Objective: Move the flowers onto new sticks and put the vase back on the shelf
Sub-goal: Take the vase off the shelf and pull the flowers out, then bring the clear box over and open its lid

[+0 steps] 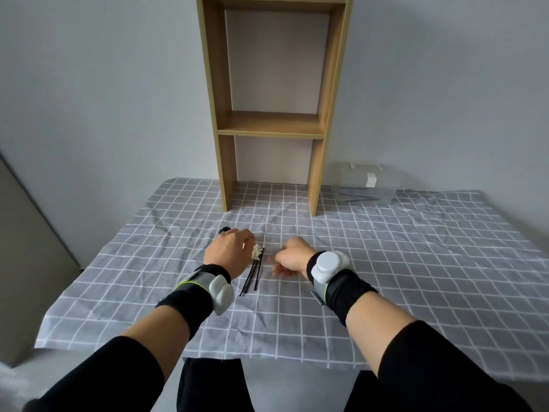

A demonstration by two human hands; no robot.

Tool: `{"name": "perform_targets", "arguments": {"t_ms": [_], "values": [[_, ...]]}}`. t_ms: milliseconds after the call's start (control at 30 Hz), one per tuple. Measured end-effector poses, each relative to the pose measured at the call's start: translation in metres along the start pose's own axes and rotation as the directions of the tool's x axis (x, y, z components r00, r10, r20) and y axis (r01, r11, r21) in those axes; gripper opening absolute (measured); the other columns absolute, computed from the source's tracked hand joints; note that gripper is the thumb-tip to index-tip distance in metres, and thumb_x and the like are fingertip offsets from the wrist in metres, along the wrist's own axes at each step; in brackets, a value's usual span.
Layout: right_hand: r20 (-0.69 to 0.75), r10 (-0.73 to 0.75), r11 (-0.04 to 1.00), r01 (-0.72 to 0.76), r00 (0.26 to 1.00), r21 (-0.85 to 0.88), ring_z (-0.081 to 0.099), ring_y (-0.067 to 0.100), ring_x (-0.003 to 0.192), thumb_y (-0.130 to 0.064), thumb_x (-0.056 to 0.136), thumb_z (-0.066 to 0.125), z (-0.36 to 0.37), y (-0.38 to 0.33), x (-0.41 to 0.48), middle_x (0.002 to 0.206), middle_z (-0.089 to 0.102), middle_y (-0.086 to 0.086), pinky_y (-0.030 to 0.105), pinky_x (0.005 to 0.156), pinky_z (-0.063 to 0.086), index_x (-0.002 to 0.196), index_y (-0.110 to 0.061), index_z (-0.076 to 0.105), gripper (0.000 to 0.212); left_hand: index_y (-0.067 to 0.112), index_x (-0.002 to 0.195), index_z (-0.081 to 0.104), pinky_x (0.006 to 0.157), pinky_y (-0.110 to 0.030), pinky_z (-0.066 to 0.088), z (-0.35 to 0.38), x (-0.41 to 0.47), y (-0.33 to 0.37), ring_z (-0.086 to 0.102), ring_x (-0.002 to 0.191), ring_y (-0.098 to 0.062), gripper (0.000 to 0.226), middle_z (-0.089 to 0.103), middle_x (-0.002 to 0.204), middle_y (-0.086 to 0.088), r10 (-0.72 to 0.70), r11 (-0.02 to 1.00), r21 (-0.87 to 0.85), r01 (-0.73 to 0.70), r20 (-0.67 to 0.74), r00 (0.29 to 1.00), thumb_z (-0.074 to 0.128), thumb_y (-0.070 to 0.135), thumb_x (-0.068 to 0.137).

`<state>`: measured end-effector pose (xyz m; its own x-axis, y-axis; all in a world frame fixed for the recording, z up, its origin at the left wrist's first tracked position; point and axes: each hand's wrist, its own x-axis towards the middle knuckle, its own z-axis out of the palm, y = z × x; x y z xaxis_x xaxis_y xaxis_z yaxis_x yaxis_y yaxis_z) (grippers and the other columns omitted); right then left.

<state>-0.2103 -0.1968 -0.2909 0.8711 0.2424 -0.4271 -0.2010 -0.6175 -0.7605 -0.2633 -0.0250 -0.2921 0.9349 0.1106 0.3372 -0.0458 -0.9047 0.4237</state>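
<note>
Head view looks down on a table covered by a grey checked cloth. At the centre of the frame the left hand hovers palm down with its fingers curled; something small and black shows just past its knuckles, too hidden to name, and whether the hand grips anything cannot be told. Just right of it lies a white flower at the top of a few thin black sticks, which run down and to the left across the cloth. The right hand sits a little to the right of the sticks, loosely curled and blurred, apart from the flower; whether it holds anything cannot be told. Both wrists carry black bands with grey devices. At the top centre a bare wooden shelf stands at the back of the table. Right of its base sits a clear plastic box with dark sticks inside.
</note>
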Motion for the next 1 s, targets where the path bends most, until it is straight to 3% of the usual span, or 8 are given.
{"name": "perform_targets", "arguments": {"t_ms": [167, 300, 367, 500, 767, 867, 1000], "values": [[-0.077, -0.064, 0.987, 0.052, 0.995, -0.154, 0.069, 0.023, 0.063, -0.02, 0.091, 0.068, -0.03, 0.006, -0.025, 0.08, 0.078, 0.014, 0.028, 0.057, 0.057, 0.096, 0.001, 0.073, 0.023, 0.024, 0.102, 0.072, 0.075, -0.038, 0.054, -0.006, 0.004, 0.027, 0.064, 0.093, -0.028, 0.024, 0.071, 0.101, -0.001, 0.028, 0.999, 0.022, -0.029, 0.01, 1.0, 0.049, 0.028, 0.099], [-0.114, -0.167, 0.907, 0.107, 0.979, -0.406, 0.07, 0.022, 0.09, -0.032, 0.089, 0.071, -0.053, 0.01, -0.041, 0.095, 0.076, 0.001, 0.032, 0.086, 0.058, 0.101, -0.015, 0.078, 0.022, 0.025, 0.105, 0.071, 0.077, -0.036, 0.054, -0.007, 0.01, 0.046, 0.066, 0.092, -0.025, 0.023, 0.071, 0.102, 0.0, 0.073, 0.997, 0.019, -0.075, 0.066, 0.995, 0.049, 0.031, 0.098], [-0.106, -0.199, 0.859, 0.122, 0.974, -0.498, 0.07, 0.022, 0.101, -0.029, 0.091, 0.068, -0.065, 0.013, -0.049, 0.108, 0.076, 0.0, 0.032, 0.089, 0.057, 0.103, -0.018, 0.079, 0.019, 0.026, 0.105, 0.07, 0.078, -0.036, 0.054, -0.007, 0.014, 0.058, 0.066, 0.091, -0.022, 0.023, 0.071, 0.101, 0.002, 0.103, 0.995, 0.002, -0.104, 0.111, 0.988, 0.049, 0.032, 0.097], [-0.098, -0.255, 0.768, 0.14, 0.962, -0.624, 0.068, 0.026, 0.105, -0.02, 0.095, 0.061, -0.088, 0.02, -0.063, 0.112, 0.075, 0.003, 0.035, 0.09, 0.057, 0.102, -0.017, 0.08, 0.02, 0.029, 0.102, 0.069, 0.078, -0.034, 0.056, 0.0, 0.025, 0.081, 0.065, 0.088, -0.017, 0.02, 0.071, 0.1, 0.008, 0.161, 0.987, -0.017, -0.161, 0.215, 0.963, 0.051, 0.032, 0.095], [-0.132, -0.258, 0.733, 0.105, 0.957, -0.672, 0.068, 0.029, 0.108, -0.022, 0.097, 0.057, -0.152, 0.034, -0.056, 0.116, 0.073, 0.006, 0.041, 0.092, 0.057, 0.106, -0.015, 0.077, 0.023, 0.029, 0.11, 0.067, 0.077, -0.027, 0.049, 0.027, 0.079, 0.135, 0.065, 0.092, -0.014, 0.023, 0.07, 0.102, 0.011, 0.214, 0.976, -0.09, -0.196, 0.272, 0.938, 0.054, 0.038, 0.094], [-0.19, -0.253, 0.758, 0.072, 0.949, -0.648, 0.063, 0.026, 0.117, -0.028, 0.098, 0.061, -0.18, 0.041, -0.034, 0.129, 0.067, 0.005, 0.036, 0.096, 0.053, 0.12, -0.018, 0.071, 0.026, 0.028, 0.114, 0.064, 0.082, -0.032, 0.052, 0.044, 0.11, 0.156, 0.064, 0.097, -0.017, 0.027, 0.07, 0.108, 0.008, 0.223, 0.974, -0.09, -0.206, 0.301, 0.927, 0.054, 0.042, 0.093], [-0.261, -0.255, 0.784, 0.041, 0.931, -0.62, 0.057, 0.025, 0.128, -0.034, 0.096, 0.065, -0.218, 0.053, 0.006, 0.145, 0.054, 0.007, 0.037, 0.103, 0.049, 0.139, -0.021, 0.057, 0.046, 0.024, 0.13, 0.057, 0.091, -0.036, 0.052, 0.072, 0.153, 0.184, 0.063, 0.109, -0.026, 0.042, 0.068, 0.12, -0.002, 0.206, 0.978, -0.088, -0.188, 0.312, 0.927, 0.055, 0.043, 0.093]]}}
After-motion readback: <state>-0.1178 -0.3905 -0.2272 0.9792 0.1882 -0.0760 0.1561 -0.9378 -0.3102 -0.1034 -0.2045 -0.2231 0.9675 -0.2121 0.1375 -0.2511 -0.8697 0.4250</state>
